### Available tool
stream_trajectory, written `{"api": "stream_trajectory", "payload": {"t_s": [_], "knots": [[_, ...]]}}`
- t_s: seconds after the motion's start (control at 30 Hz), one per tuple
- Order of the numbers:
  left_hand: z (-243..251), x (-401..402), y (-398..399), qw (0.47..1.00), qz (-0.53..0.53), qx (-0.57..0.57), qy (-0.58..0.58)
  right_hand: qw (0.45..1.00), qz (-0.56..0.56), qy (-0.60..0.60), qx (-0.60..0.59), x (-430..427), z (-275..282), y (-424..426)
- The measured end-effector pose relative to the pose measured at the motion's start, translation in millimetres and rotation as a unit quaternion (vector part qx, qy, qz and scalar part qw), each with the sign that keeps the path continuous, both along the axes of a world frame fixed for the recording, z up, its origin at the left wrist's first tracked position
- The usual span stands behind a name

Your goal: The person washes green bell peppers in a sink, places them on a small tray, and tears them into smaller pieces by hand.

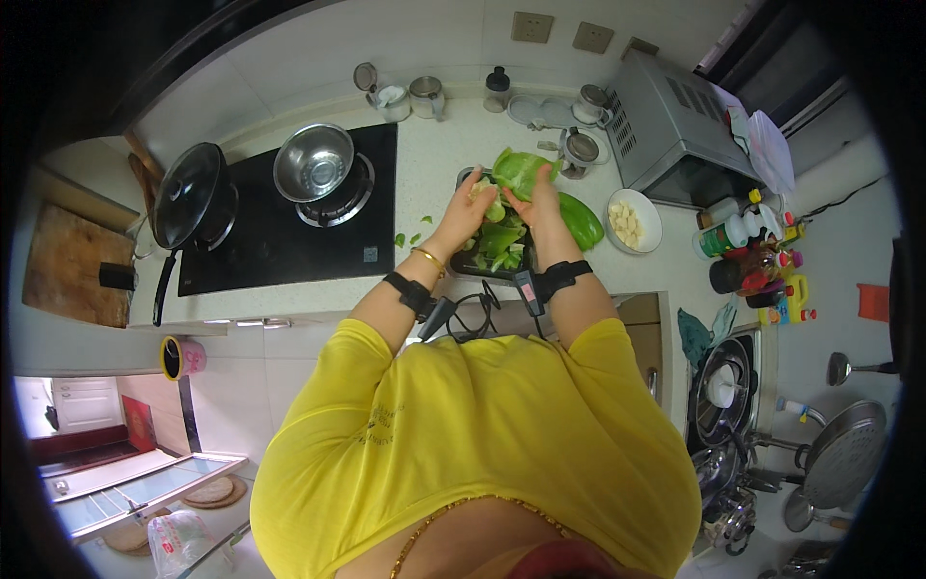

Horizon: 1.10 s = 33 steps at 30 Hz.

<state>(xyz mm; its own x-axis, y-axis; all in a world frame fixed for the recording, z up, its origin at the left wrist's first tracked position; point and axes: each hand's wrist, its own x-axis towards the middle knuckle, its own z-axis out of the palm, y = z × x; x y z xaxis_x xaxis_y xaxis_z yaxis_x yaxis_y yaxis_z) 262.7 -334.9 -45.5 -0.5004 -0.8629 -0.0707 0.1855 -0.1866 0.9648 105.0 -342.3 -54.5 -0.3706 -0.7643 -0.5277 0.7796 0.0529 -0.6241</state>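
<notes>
Over a dark tray on the counter, my left hand grips a pale core piece of green pepper with seeds. A large hollow piece of green pepper is in my right hand, held just to the right of the core. Cut green pieces lie in the tray below both hands. Beside my right wrist rests a whole-looking green bell pepper, partly hidden by the arm. A white bowl of peeled garlic cloves stands to its right.
Left of the tray, a steel bowl and a lidded pan sit on the black gas hob. Small green scraps lie near the hob's edge. Glass jars and a microwave oven stand behind; bottles and a sink are at right.
</notes>
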Motion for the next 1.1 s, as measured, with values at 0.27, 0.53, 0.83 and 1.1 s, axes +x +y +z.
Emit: {"api": "stream_trajectory", "payload": {"t_s": [0.27, 0.53, 0.83, 1.1], "knots": [[28.7, 31.8, -0.9, 0.967, -0.081, -0.216, -0.106, 0.960, 0.167, 0.207, 0.083, -23.1, -52.1, 4.1], [52.6, 36.0, 4.8, 0.880, -0.139, -0.385, -0.241, 0.881, 0.192, 0.430, -0.048, -3.0, -5.5, 27.9], [51.3, 27.2, -2.1, 0.871, -0.080, -0.422, -0.238, 0.927, 0.292, 0.205, -0.119, 5.4, 11.5, 44.6], [-4.5, -1.2, -16.6, 0.973, 0.070, -0.161, -0.146, 0.944, 0.068, 0.278, -0.165, 35.0, -1.7, 36.7]]}}
